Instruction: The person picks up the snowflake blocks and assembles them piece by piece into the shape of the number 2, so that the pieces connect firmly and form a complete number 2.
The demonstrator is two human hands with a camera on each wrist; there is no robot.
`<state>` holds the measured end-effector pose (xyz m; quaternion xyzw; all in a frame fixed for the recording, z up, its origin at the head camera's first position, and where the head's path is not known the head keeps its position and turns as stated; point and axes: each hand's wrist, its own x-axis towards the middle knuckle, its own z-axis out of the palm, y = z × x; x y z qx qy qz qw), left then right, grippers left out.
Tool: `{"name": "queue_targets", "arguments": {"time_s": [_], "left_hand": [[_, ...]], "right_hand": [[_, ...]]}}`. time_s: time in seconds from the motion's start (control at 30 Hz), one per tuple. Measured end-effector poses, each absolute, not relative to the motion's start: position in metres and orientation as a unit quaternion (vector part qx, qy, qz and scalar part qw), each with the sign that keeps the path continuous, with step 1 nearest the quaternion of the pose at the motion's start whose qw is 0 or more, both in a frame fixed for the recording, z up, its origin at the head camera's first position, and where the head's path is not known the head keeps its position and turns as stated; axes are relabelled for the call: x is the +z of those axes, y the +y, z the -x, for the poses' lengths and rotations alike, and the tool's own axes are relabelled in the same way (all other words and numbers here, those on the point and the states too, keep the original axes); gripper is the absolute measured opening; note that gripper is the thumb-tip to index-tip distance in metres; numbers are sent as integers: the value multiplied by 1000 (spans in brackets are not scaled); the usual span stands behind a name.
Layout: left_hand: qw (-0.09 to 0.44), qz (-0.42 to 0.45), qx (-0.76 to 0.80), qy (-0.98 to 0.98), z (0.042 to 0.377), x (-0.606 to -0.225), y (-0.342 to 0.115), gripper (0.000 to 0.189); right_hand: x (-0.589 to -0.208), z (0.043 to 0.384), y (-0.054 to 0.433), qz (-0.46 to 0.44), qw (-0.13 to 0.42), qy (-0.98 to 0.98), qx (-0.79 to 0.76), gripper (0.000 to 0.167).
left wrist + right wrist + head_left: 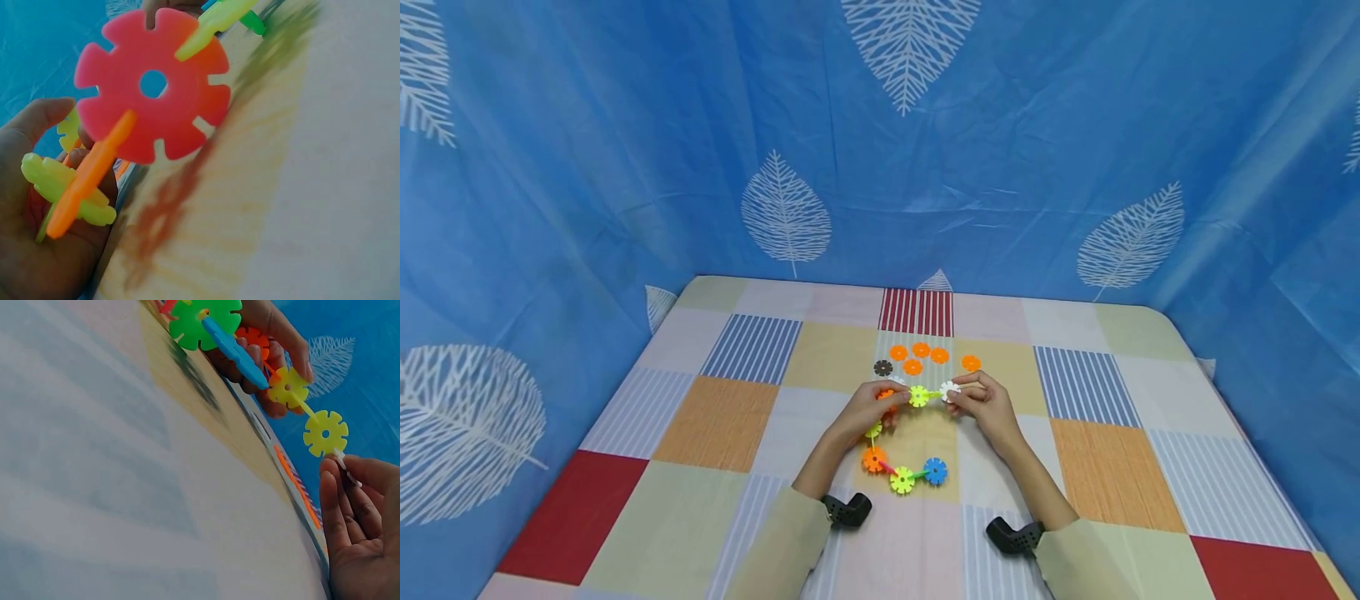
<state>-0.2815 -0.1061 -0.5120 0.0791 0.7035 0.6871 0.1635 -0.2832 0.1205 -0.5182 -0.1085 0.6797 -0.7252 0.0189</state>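
Note:
Slotted, flower-shaped plastic discs are joined edge to edge in a curved chain. My left hand (867, 410) pinches the chain at a yellow disc (287, 387); parts near the palm are hidden in the head view. Beyond it, another yellow disc (325, 434) links towards the right. My right hand (991, 410) pinches a white disc (950, 390) between thumb and fingertips, its edge meeting that yellow disc. The chain's other part curves towards me through an orange disc (874, 459), a yellow-green disc (902, 480) and a blue disc (935, 472) at the end.
Several loose orange discs (921, 350) lie beyond my hands, with a dark brown disc (883, 367) at their left. One more orange disc (971, 363) sits apart, near the right hand. A patchwork cloth (715, 500) covers the table; a blue leaf-print curtain (1000, 167) surrounds it.

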Motion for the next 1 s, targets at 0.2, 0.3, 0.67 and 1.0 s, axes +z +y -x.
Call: {"name": "queue_targets", "arguments": {"time_s": [0.2,0.3,0.67,1.0], "left_hand": [[162,-89,683,707,281,-511,-107,27],[161,-100,678,711,280,-511,-108,26],[182,-105,671,711,278,-498,-108,20],[173,-110,674,710,281,-508,-109,35]], "right_hand": [[-518,280,113,100,12,665,-740,30],[-517,278,108,103,7,658,-746,28],[-511,304,123,92,-119,837,-526,23],[-513,329,142,69,-104,920,-372,30]]}}
